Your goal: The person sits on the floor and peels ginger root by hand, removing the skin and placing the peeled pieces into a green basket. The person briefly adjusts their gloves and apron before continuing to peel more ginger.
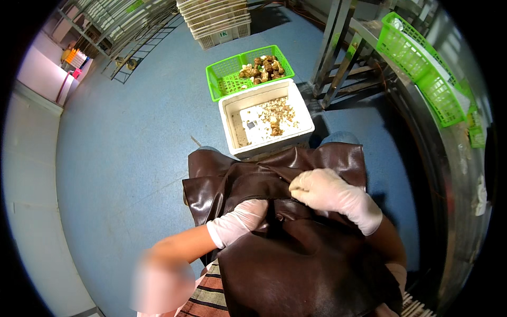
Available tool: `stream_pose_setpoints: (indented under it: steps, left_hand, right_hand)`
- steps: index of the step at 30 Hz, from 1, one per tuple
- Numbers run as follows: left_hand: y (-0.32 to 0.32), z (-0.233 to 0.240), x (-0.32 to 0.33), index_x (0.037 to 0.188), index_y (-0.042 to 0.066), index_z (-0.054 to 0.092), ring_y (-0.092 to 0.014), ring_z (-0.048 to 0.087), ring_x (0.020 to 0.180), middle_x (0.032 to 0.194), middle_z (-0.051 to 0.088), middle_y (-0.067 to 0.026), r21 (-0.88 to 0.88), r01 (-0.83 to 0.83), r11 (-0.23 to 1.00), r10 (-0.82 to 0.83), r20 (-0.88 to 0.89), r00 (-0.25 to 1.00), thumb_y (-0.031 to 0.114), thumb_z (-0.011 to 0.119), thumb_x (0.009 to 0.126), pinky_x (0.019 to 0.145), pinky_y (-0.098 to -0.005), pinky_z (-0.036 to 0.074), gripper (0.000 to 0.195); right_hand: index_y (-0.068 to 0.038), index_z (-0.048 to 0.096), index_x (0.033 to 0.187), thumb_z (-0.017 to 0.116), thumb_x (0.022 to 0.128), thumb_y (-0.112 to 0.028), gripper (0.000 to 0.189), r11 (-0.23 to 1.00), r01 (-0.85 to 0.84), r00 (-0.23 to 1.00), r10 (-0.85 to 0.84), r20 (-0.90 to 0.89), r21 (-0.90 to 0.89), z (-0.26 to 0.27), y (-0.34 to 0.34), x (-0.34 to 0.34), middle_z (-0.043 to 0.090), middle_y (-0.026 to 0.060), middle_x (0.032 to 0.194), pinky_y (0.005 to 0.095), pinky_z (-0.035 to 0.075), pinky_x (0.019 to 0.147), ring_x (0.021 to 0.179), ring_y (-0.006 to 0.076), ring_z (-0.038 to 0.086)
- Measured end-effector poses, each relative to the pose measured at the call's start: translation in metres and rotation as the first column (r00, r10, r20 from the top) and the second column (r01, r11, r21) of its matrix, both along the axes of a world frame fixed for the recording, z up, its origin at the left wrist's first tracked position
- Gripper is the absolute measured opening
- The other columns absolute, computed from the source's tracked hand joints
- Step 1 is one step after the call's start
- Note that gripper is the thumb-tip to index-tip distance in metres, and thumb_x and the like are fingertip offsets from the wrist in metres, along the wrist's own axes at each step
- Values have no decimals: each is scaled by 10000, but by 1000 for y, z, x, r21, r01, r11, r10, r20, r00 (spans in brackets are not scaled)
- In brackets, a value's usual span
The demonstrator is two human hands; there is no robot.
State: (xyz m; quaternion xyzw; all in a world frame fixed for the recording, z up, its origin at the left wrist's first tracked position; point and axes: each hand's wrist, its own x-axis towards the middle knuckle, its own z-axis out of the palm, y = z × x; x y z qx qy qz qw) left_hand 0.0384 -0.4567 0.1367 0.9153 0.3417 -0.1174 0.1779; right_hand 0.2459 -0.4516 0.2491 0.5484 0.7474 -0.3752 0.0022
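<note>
A dark brown leather-like apron covers my lap and knees. My left hand, in a white glove, reaches under a fold or into a pocket of the apron, so its fingers are hidden. The white-gloved right hand has its fingers curled at the edge of that opening, pinching the apron. Just beyond my knees stands a white foam box with brown and white trimmings scattered inside. Among them lies a brown piece with a pale top, apparently a mushroom.
Behind the box, a green plastic basket holds brown mushrooms. Stacked white crates stand farther back. At right, a metal table bears another green basket; its legs reach the blue floor. A metal rack stands at upper left.
</note>
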Motion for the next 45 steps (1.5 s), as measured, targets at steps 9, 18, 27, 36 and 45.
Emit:
stream_pose_setpoints:
  steps: [9, 18, 27, 36, 45]
  left_hand:
    - [2, -46, -16, 880, 4, 623, -347, 596, 815, 804, 602, -211, -195, -136, 971, 173, 185, 967, 181, 668, 640, 730, -404, 472, 302]
    - [-10, 93, -35, 1155, -56, 490, -404, 535, 923, 1050, 531, -254, -412, -3, 911, 195, 425, 884, 110, 565, 757, 793, -391, 452, 438]
    - [-7, 19, -17, 1118, -11, 539, -365, 546, 972, 988, 589, -222, -368, -230, 901, 354, 319, 879, 172, 534, 832, 837, -379, 432, 340]
    - [-12, 70, -26, 1051, -23, 545, -380, 557, 882, 948, 583, -213, -297, -128, 946, 239, 376, 895, 158, 570, 806, 760, -393, 454, 306]
    - [2, 110, -35, 1003, -13, 548, -391, 571, 804, 813, 588, -239, -374, -170, 912, 164, -48, 985, 258, 576, 823, 683, -423, 453, 326]
  right_hand:
    - [-31, 617, 996, 488, 831, -248, 301, 992, -117, 988, 120, 96, -36, -8, -15, -3, 617, 132, 995, 396, 441, 819, 912, 309, 577]
    - [-31, 618, 908, 490, 834, -243, 259, 990, -112, 989, 103, 110, 88, -10, -34, 10, 625, 145, 867, 408, 465, 743, 821, 321, 596]
    - [-45, 592, 828, 473, 837, -154, 162, 919, -339, 928, 290, 234, 204, 3, -53, -8, 613, 120, 775, 387, 492, 647, 763, 286, 615]
    - [-32, 576, 792, 466, 793, -88, 123, 944, -190, 979, 160, 129, 270, -4, -71, 2, 602, 148, 742, 404, 488, 632, 717, 315, 608]
    - [-48, 568, 775, 483, 771, -58, 86, 935, -222, 964, 167, 208, 278, -13, -74, 4, 610, 131, 745, 379, 496, 626, 726, 289, 616]
